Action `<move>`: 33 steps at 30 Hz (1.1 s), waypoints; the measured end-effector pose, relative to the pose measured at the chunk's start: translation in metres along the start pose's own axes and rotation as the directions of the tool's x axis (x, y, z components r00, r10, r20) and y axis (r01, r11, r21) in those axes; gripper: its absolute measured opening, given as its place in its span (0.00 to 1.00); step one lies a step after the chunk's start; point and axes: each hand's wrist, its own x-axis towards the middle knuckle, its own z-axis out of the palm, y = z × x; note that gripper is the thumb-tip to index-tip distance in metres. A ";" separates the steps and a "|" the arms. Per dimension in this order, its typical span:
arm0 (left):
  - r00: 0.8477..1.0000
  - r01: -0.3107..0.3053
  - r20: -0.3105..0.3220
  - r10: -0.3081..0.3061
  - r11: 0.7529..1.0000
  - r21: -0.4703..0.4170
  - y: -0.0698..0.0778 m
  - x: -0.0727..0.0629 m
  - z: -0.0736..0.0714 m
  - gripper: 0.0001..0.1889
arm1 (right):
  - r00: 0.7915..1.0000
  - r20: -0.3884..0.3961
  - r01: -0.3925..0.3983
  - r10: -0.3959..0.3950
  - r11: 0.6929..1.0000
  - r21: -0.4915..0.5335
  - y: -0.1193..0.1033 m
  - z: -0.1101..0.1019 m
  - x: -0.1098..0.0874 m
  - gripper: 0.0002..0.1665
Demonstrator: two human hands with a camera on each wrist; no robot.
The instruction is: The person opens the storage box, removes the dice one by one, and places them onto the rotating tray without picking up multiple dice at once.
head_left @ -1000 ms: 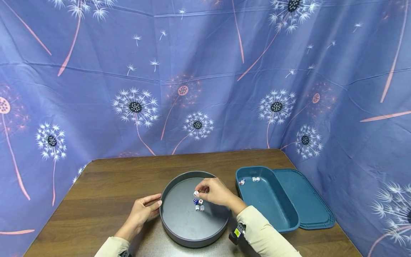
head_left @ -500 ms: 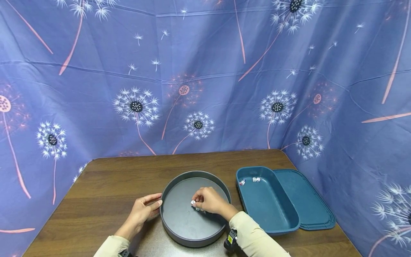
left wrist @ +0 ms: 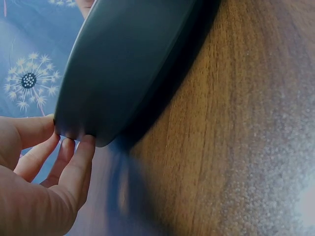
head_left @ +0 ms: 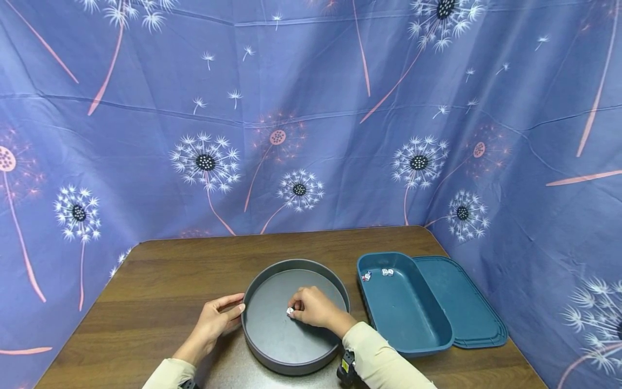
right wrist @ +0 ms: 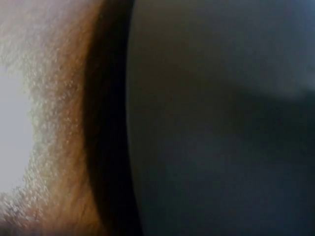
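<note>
A round dark grey pan sits on the wooden table. Over its middle, my right hand pinches a white die between thumb and fingers, low near the pan floor. The other dice in the pan are hidden behind this hand. At the pan's left side, my left hand rests its fingertips on the outer wall. The left wrist view shows those fingers fairly straight against the pan wall. Only the pan's side and the table appear in the right wrist view, both blurred.
Right of the pan stands a teal rectangular container with several small dice at its far end. A teal lid lies beside it. Patterned blue cloth hangs behind the table.
My right hand has come down and slightly left with the white die, now covering the blue and white dice that showed earlier. The left hand stays at the pan's side.
</note>
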 end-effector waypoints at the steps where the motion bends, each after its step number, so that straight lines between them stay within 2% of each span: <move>1: 1.000 0.002 -0.001 -0.002 1.000 0.002 0.000 0.000 0.000 0.19 | 1.000 0.002 -0.003 0.003 1.000 0.000 -0.001 0.000 0.000 0.04; 8: 1.000 0.008 -0.010 -0.008 1.000 0.001 0.001 0.000 0.001 0.18 | 0.999 -0.009 0.036 -0.036 0.999 0.016 0.000 -0.006 0.002 0.05; 17: 1.000 0.006 -0.016 -0.006 1.000 0.012 0.000 -0.002 0.002 0.18 | 0.990 -0.107 0.106 -0.093 0.986 0.130 0.005 -0.048 0.003 0.08; 19: 1.000 0.006 -0.014 -0.006 1.000 0.011 0.000 -0.002 0.002 0.18 | 0.991 -0.119 0.087 -0.067 0.982 0.170 0.007 -0.060 0.002 0.08; 23: 1.000 0.007 -0.013 -0.006 1.000 0.010 -0.001 -0.001 0.001 0.18 | 0.991 -0.129 -0.002 0.034 0.970 0.243 0.009 -0.083 -0.002 0.09; 27: 1.000 0.010 -0.016 -0.009 1.000 0.019 0.000 -0.001 0.001 0.18 | 0.983 -0.166 -0.035 0.080 0.965 0.260 0.017 -0.103 -0.010 0.10; 33: 1.000 0.017 -0.018 -0.017 1.000 0.025 0.000 -0.002 0.001 0.19 | 0.961 -0.228 -0.088 0.154 0.958 0.273 0.040 -0.126 -0.025 0.10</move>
